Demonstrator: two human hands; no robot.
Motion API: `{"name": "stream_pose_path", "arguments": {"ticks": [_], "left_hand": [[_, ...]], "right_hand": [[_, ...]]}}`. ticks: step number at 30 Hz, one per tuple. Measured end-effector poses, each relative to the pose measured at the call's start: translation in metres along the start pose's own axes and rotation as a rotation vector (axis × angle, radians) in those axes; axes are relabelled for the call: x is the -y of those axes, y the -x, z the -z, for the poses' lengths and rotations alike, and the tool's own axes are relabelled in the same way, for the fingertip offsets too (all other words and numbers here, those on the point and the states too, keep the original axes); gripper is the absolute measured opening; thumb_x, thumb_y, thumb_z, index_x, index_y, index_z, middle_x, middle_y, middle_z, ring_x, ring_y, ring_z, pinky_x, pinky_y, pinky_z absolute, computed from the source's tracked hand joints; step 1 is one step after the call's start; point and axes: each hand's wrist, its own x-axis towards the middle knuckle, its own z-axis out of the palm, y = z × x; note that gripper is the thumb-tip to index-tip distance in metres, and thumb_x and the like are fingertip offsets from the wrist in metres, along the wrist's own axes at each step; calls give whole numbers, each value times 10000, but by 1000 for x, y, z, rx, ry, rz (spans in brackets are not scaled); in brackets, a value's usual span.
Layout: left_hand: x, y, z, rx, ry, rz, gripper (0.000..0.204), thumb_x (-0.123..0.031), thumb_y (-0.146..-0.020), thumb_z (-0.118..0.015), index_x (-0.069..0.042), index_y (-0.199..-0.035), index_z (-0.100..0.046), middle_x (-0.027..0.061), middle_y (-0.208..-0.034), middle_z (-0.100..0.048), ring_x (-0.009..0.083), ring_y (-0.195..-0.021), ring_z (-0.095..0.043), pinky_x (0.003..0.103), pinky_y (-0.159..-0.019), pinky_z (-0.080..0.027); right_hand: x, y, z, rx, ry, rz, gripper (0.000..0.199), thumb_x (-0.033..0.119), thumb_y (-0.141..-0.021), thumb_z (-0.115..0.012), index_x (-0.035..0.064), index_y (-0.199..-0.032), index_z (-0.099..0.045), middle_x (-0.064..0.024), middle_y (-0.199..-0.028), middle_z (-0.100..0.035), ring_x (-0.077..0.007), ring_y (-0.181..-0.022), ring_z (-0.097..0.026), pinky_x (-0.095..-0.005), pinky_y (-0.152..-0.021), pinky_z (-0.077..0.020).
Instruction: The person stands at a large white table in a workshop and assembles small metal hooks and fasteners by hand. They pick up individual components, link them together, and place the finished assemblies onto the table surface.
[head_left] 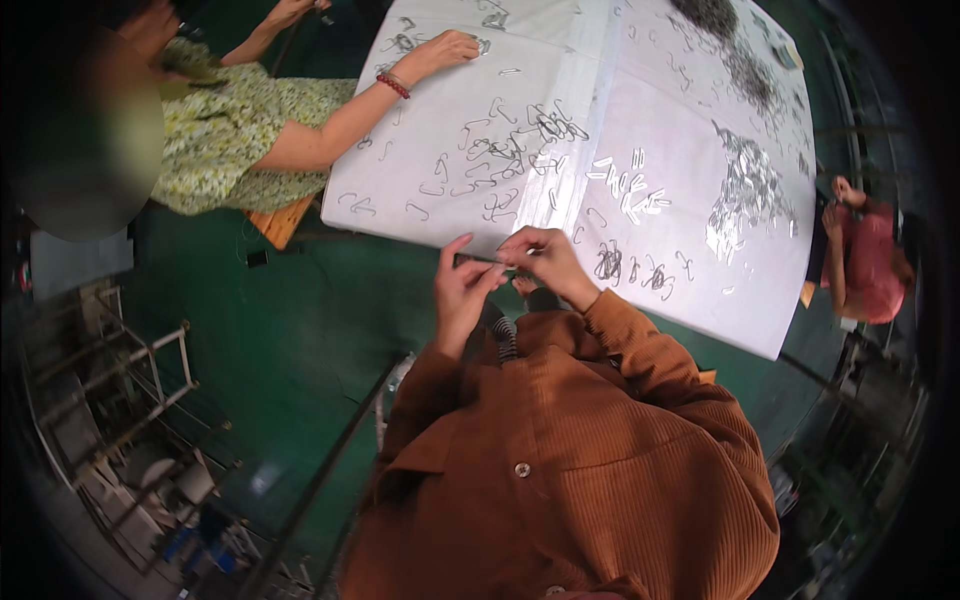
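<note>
In front of my body, at the near edge of the white-covered table (pixel 640 90), my two hands work close together. My left hand (pixel 463 288) is closed in a pinch, with its forefinger raised. A thin dark piece (pixel 480 259) runs between its fingers toward my right hand (pixel 548 258). The fingertips of that right hand are pinched at the piece's other end; its exact kind is too small to tell. Beyond my hands, loose dark hook-shaped wires (pixel 495 150) lie scattered on the table. Right of them are short silvery metal strips (pixel 628 188) and a small pile of dark hooks (pixel 608 264).
A larger heap of silvery strips (pixel 745 190) and a dark heap of small parts (pixel 705 15) lie farther right. At the left, a co-worker's hand (pixel 450 50) reaches onto the table. Another person in a red top (pixel 875 255) is at the right. Metal frames (pixel 150 375) stand at far left.
</note>
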Motion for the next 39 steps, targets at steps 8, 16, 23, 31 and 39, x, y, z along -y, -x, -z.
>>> {"name": "stream_pose_path", "arguments": {"ticks": [8,16,23,31,39], "left_hand": [[-14,-101,4,622,-252,0,438,34,-843,-612,-55,-1257,-498,94,-870,-669,144,-850,-652,271,-730,-530],[6,-268,-25,663,-1184,-772,142,-32,-798,-626,-91,-924,-654,52,-905,-578,239,-922,-561,368,-779,-498],[6,-283,-43,814,-1384,-789,155,-76,-760,-676,-100,-900,-612,44,-953,-534,228,-974,-529,379,-820,-481],[-1,-207,30,292,-1091,-770,744,-293,-790,-705,-99,-1413,-347,209,-1469,-266,429,-1350,-218,527,-1072,-250],[46,-144,35,368,-1435,-605,1011,-636,-760,-602,-123,-1492,-128,256,-1524,64,493,-1381,74,669,-1053,-27]], "right_hand": [[-13,-8,-4,-529,125,125,101,99,-833,-683,1,-855,-689,-44,-779,-669,-91,-666,-586,-226,-592,-471],[-13,31,8,-985,-161,59,89,33,-875,-621,-54,-889,-626,-95,-825,-657,-140,-679,-635,-255,-628,-544],[-50,56,-8,-1197,-193,54,115,49,-868,-635,-61,-900,-630,-75,-805,-653,-126,-653,-627,-238,-613,-518],[-40,56,-19,-1153,-43,-8,148,93,-861,-659,-47,-910,-655,-65,-791,-666,-111,-645,-623,-225,-607,-497],[-27,34,-1,-952,-25,-2,123,61,-845,-667,-47,-904,-660,-82,-781,-678,-116,-635,-634,-228,-576,-505]]}}
